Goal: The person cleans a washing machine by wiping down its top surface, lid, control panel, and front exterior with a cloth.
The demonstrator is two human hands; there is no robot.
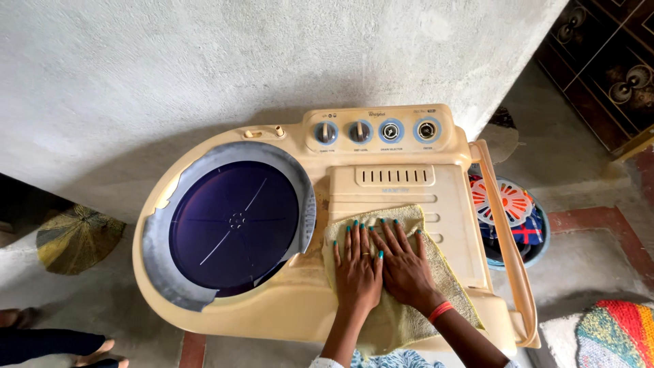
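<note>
A cream twin-tub washing machine (272, 313) stands against a white wall, seen from above. A yellowish towel (453, 286) lies spread over its right-hand lid. My left hand (357, 262) and my right hand (403, 262) press flat on the towel side by side, fingers spread, the right partly over the left. The nails are painted teal, and a red band sits on my right wrist. The left tub has a dark round lid (235, 221) in a grey rim. Several knobs (375, 131) line the back panel.
A bucket with coloured clothes and an orange-and-white plastic disc (512, 204) stands right of the machine. A woven mat (616, 334) lies at lower right, a round cushion (75, 238) at left. Another person's feet (102, 351) show at lower left. A dark patterned door (606, 61) is top right.
</note>
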